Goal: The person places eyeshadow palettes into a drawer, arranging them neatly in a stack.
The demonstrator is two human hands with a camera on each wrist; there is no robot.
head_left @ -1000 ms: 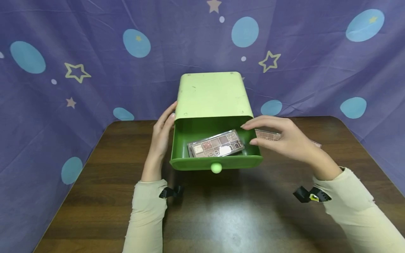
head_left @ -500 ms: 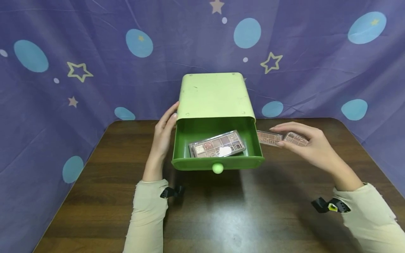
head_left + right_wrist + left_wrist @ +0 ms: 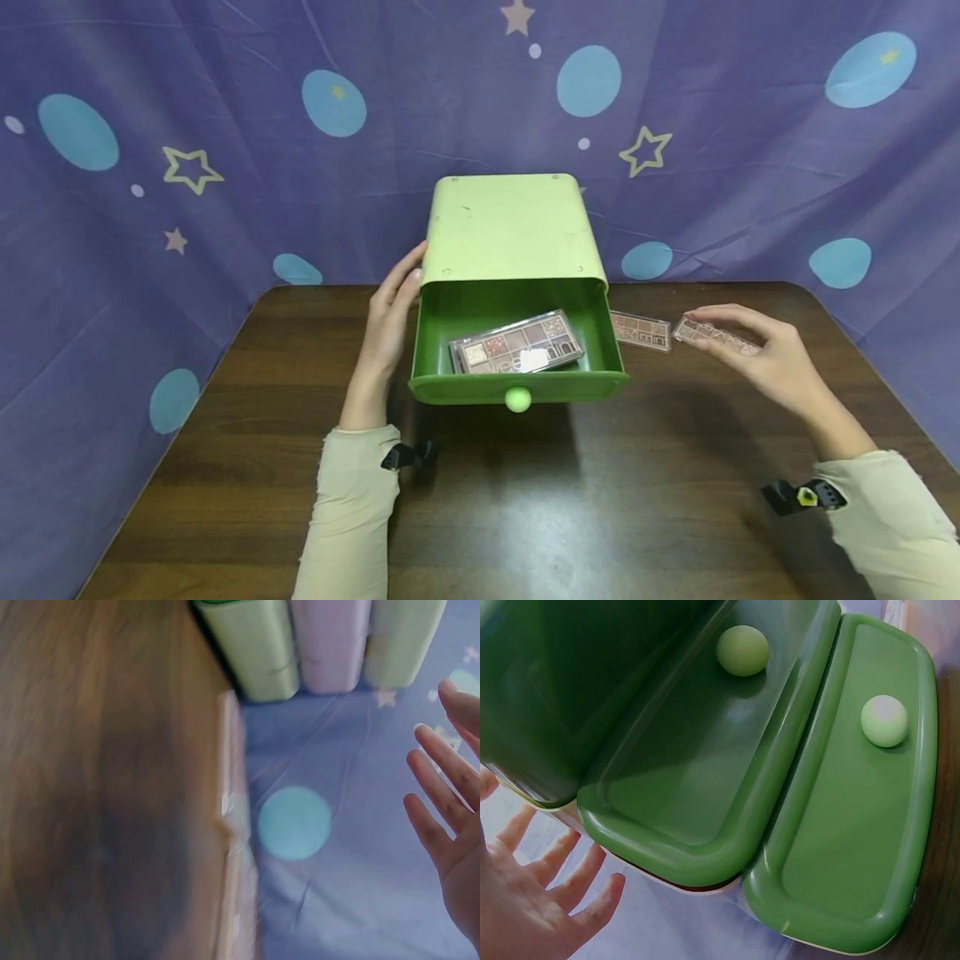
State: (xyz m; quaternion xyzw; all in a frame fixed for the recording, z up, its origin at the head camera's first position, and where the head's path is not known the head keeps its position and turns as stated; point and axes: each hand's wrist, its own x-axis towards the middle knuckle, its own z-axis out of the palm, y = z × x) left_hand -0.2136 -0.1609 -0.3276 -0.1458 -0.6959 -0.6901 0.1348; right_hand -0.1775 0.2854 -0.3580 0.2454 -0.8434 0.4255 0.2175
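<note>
A light-green desktop drawer unit (image 3: 513, 225) stands at the middle of the table with its top drawer (image 3: 465, 390) pulled out. Inside that drawer an eyeshadow palette (image 3: 517, 343) lies aslant under a clear lid. My left hand (image 3: 384, 329) rests its extended fingers against the unit's left side. To the right, my right hand (image 3: 783, 367) hovers over an eyeshadow palette (image 3: 717, 335) on the table, thumb and fingers spread; the right wrist view shows this right hand (image 3: 457, 817) holding nothing. Another eyeshadow palette (image 3: 642, 331) lies between it and the drawer unit, partly hidden by the drawer.
Below the pulled-out drawer, the left wrist view shows two closed drawers with round knobs (image 3: 742, 651). A pink tier (image 3: 332, 645) sits between green ones in the right wrist view. A purple patterned curtain (image 3: 480, 92) hangs behind the brown wooden table (image 3: 247, 500).
My right hand has moved away from the drawer's right side, rightward to over the farther palette on the table. My left hand and the palette in the drawer have stayed put.
</note>
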